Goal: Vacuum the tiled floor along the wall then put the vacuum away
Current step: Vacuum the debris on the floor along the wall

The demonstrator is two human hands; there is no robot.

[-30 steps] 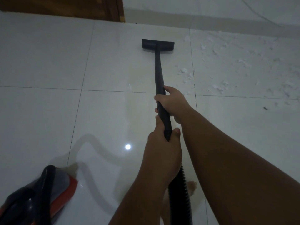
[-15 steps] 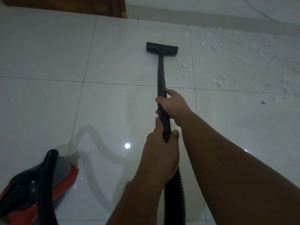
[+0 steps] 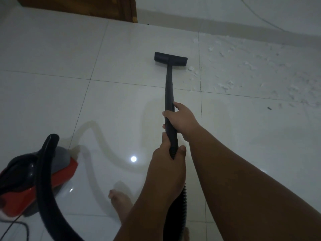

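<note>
Two hands wrap their fingers (image 3: 166, 113) round the black wand (image 3: 169, 87). The right hand (image 3: 180, 120) grips higher up, and the left hand (image 3: 166, 159) grips just below it, where the wand meets the ribbed hose (image 3: 178, 214), with its thumb laid beside the joint. Stacked this way, I judge, the upper hand steers while the lower one pushes and keeps the hose from dragging. The wand slants down to the floor head (image 3: 171, 58), which lies flat on the tiled floor (image 3: 52, 58). It sits just left of a scatter of white scraps (image 3: 225, 84) spread along the wall (image 3: 225, 16), so most of the sweeping looks yet to be done. The hose loops round to the red and black canister (image 3: 59, 171), which stands near a bare foot (image 3: 119, 202). The canister is closed, so what it has collected cannot be seen.
</note>
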